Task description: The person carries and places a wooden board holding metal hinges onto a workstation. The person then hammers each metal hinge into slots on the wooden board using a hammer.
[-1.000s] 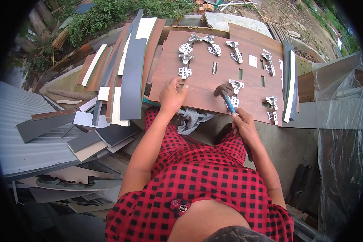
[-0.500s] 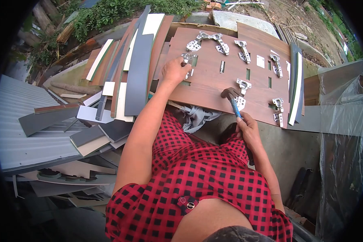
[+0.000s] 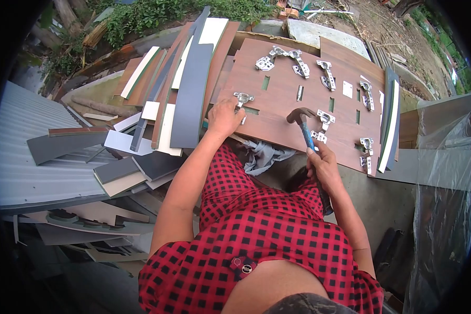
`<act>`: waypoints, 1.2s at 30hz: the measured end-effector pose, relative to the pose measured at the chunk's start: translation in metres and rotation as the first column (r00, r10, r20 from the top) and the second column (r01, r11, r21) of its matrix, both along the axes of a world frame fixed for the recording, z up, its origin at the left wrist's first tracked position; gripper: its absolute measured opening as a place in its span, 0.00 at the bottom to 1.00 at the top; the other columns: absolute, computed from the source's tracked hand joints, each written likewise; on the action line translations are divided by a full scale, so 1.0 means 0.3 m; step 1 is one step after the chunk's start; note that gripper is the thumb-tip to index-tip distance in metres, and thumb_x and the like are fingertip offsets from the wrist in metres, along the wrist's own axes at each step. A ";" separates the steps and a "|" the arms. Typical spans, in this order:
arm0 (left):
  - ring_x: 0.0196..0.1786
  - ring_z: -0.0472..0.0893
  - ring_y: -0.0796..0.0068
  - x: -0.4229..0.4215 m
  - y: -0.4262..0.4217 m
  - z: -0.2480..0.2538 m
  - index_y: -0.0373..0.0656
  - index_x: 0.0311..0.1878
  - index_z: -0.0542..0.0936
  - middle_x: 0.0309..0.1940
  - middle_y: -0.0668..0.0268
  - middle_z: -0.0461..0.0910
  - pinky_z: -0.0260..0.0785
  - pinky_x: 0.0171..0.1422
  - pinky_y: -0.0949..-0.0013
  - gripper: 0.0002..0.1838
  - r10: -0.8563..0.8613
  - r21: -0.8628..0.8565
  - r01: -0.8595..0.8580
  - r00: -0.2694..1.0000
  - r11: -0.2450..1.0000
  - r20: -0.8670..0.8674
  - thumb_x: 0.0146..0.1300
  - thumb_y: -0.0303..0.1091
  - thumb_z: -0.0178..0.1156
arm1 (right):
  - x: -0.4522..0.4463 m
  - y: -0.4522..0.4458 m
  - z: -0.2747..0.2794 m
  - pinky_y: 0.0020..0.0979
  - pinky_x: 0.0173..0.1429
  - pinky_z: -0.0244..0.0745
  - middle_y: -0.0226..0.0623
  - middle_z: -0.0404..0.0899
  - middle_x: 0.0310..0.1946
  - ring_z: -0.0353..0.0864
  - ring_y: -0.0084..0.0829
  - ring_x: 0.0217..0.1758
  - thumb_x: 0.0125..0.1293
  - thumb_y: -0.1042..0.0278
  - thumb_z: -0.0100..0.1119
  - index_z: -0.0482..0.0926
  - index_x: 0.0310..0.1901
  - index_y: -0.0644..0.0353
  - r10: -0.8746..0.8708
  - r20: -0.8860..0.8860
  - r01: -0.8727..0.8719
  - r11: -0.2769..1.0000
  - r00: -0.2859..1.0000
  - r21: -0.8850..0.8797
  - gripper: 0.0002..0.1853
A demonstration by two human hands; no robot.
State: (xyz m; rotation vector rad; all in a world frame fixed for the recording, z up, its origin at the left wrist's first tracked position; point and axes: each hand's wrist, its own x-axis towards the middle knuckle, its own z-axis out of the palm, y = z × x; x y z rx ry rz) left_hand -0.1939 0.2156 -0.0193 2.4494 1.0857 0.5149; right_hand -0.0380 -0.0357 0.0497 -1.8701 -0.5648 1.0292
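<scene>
My left hand (image 3: 225, 118) is closed on a metal cabinet hinge (image 3: 243, 98) at the near left part of a brown wood-look board (image 3: 282, 118). The hinge lies beside a cut slot (image 3: 251, 111); part of it is hidden by my fingers. In my right hand (image 3: 324, 165) is a hammer (image 3: 301, 116), gripped by its blue and dark handle, with the head above the board. Just right of the hammer head another hinge (image 3: 324, 123) rests on the board. Several more hinges lie about, among them a hinge (image 3: 326, 76) near the far edge and a hinge (image 3: 367, 156) near the right corner.
Long grey, white and brown board strips (image 3: 193, 97) are stacked at the left. Offcuts (image 3: 118, 175) lie on and beside a corrugated metal sheet (image 3: 52, 180). A grey cloth (image 3: 261, 157) shows under the board's near edge. Clear plastic sheeting (image 3: 445, 172) hangs at the right.
My left hand has moved the hinge nearer me on the board, uncovering a slot farther away. The hammer stays in my right hand. The whole view has shifted slightly.
</scene>
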 end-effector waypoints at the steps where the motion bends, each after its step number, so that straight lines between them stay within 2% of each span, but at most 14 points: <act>1: 0.45 0.78 0.49 0.002 -0.001 -0.003 0.37 0.37 0.77 0.35 0.50 0.79 0.70 0.49 0.48 0.14 0.005 -0.021 -0.005 1.000 1.000 -0.026 0.53 0.39 0.58 | -0.004 0.041 0.020 0.22 0.20 0.62 0.28 0.69 0.19 0.67 0.18 0.15 0.71 0.63 0.49 0.70 0.59 0.61 0.027 0.007 -0.027 0.998 1.000 0.049 0.19; 6: 0.43 0.79 0.46 0.013 -0.013 -0.019 0.37 0.37 0.76 0.34 0.47 0.79 0.69 0.47 0.48 0.16 0.058 -0.001 -0.058 0.998 0.998 0.005 0.55 0.42 0.58 | -0.023 0.228 -0.004 0.21 0.18 0.63 0.28 0.71 0.20 0.69 0.18 0.14 0.72 0.62 0.49 0.68 0.62 0.56 0.114 0.058 -0.123 0.970 0.992 0.208 0.19; 10: 0.44 0.78 0.45 0.017 -0.017 -0.017 0.36 0.39 0.76 0.36 0.50 0.81 0.70 0.50 0.47 0.14 0.065 -0.051 -0.065 0.998 0.997 -0.012 0.55 0.38 0.58 | -0.031 0.305 -0.079 0.21 0.17 0.62 0.29 0.71 0.19 0.68 0.19 0.13 0.72 0.63 0.49 0.69 0.61 0.59 0.177 0.034 -0.179 0.978 0.984 0.111 0.19; 12: 0.42 0.79 0.45 0.017 -0.007 -0.035 0.36 0.38 0.76 0.33 0.47 0.80 0.69 0.48 0.46 0.16 0.054 -0.010 -0.053 0.998 0.999 0.028 0.55 0.41 0.57 | -0.033 0.316 -0.095 0.22 0.16 0.61 0.29 0.70 0.19 0.68 0.19 0.13 0.71 0.64 0.48 0.70 0.60 0.60 0.209 0.129 -0.214 0.976 0.969 0.029 0.18; 16: 0.42 0.79 0.45 0.015 -0.002 -0.044 0.36 0.39 0.75 0.33 0.47 0.80 0.69 0.48 0.47 0.16 0.061 -0.022 -0.060 0.998 0.998 0.036 0.55 0.41 0.57 | -0.050 0.320 -0.084 0.26 0.16 0.62 0.29 0.68 0.19 0.68 0.21 0.13 0.69 0.65 0.49 0.72 0.57 0.62 0.134 0.035 -0.137 0.984 0.990 0.116 0.18; 19: 0.42 0.79 0.45 0.016 -0.001 -0.042 0.36 0.39 0.75 0.33 0.47 0.80 0.70 0.48 0.48 0.17 0.049 -0.027 -0.049 0.998 0.998 0.025 0.55 0.41 0.58 | -0.042 0.322 -0.095 0.25 0.16 0.61 0.29 0.68 0.18 0.68 0.21 0.13 0.69 0.65 0.49 0.72 0.58 0.62 0.094 0.075 -0.103 0.987 0.993 0.120 0.18; 23: 0.41 0.80 0.46 0.012 0.001 -0.030 0.36 0.40 0.75 0.33 0.47 0.80 0.70 0.48 0.48 0.16 0.044 -0.069 -0.042 0.999 0.997 0.024 0.55 0.40 0.60 | -0.011 0.360 -0.084 0.25 0.16 0.61 0.29 0.68 0.18 0.67 0.21 0.13 0.70 0.65 0.49 0.70 0.60 0.60 0.172 0.048 -0.174 0.984 0.984 0.026 0.19; 29: 0.42 0.80 0.47 0.010 -0.006 -0.051 0.37 0.40 0.76 0.34 0.51 0.81 0.71 0.50 0.50 0.14 0.095 -0.072 -0.089 0.992 0.993 0.083 0.55 0.37 0.57 | -0.053 0.453 -0.044 0.22 0.16 0.61 0.28 0.69 0.18 0.69 0.19 0.14 0.71 0.62 0.48 0.68 0.61 0.59 0.141 0.032 -0.144 0.983 0.989 0.117 0.20; 30: 0.42 0.80 0.47 0.007 -0.004 -0.051 0.37 0.41 0.76 0.35 0.51 0.81 0.71 0.50 0.49 0.14 0.082 -0.151 -0.064 0.990 0.987 0.118 0.55 0.36 0.57 | -0.045 0.461 -0.071 0.22 0.15 0.60 0.27 0.68 0.18 0.68 0.19 0.14 0.71 0.62 0.48 0.68 0.61 0.59 0.169 0.046 -0.174 0.978 0.984 0.113 0.20; 31: 0.42 0.80 0.47 0.015 -0.005 -0.067 0.38 0.41 0.76 0.34 0.50 0.80 0.72 0.50 0.49 0.13 0.093 -0.099 -0.083 0.991 0.992 0.097 0.54 0.35 0.56 | -0.041 0.462 -0.089 0.22 0.15 0.60 0.26 0.67 0.17 0.66 0.18 0.13 0.71 0.62 0.48 0.69 0.61 0.58 0.194 0.032 -0.196 0.977 0.980 0.088 0.19; 32: 0.42 0.80 0.47 0.014 -0.004 -0.060 0.39 0.41 0.77 0.34 0.49 0.81 0.72 0.50 0.49 0.13 0.107 -0.124 -0.094 0.989 0.988 0.101 0.53 0.33 0.56 | -0.017 0.464 -0.134 0.22 0.14 0.59 0.25 0.65 0.17 0.63 0.18 0.12 0.71 0.62 0.48 0.69 0.60 0.58 0.233 0.069 -0.235 0.971 0.970 0.036 0.18; 33: 0.43 0.80 0.46 0.015 -0.011 -0.055 0.37 0.40 0.78 0.34 0.47 0.81 0.72 0.51 0.49 0.13 0.134 -0.150 -0.114 0.983 0.982 0.127 0.52 0.31 0.55 | -0.002 0.460 -0.168 0.22 0.14 0.59 0.25 0.65 0.16 0.64 0.18 0.12 0.71 0.62 0.49 0.70 0.59 0.57 0.261 0.096 -0.268 0.961 0.961 0.070 0.17; 34: 0.44 0.80 0.45 0.018 -0.010 -0.052 0.35 0.39 0.80 0.34 0.46 0.81 0.73 0.51 0.49 0.13 0.139 -0.188 -0.112 0.980 0.976 0.143 0.50 0.30 0.55 | 0.001 0.457 -0.176 0.22 0.13 0.59 0.25 0.64 0.16 0.65 0.18 0.12 0.71 0.62 0.48 0.70 0.58 0.56 0.270 0.145 -0.280 0.958 0.952 0.059 0.17; 36: 0.46 0.80 0.47 0.035 -0.006 -0.068 0.35 0.40 0.81 0.36 0.46 0.81 0.71 0.55 0.52 0.14 0.130 -0.227 -0.100 0.984 0.969 0.124 0.49 0.27 0.55 | 0.013 0.460 -0.184 0.22 0.13 0.59 0.26 0.64 0.17 0.65 0.19 0.12 0.72 0.60 0.47 0.69 0.60 0.55 0.226 0.110 -0.232 0.972 0.968 0.040 0.18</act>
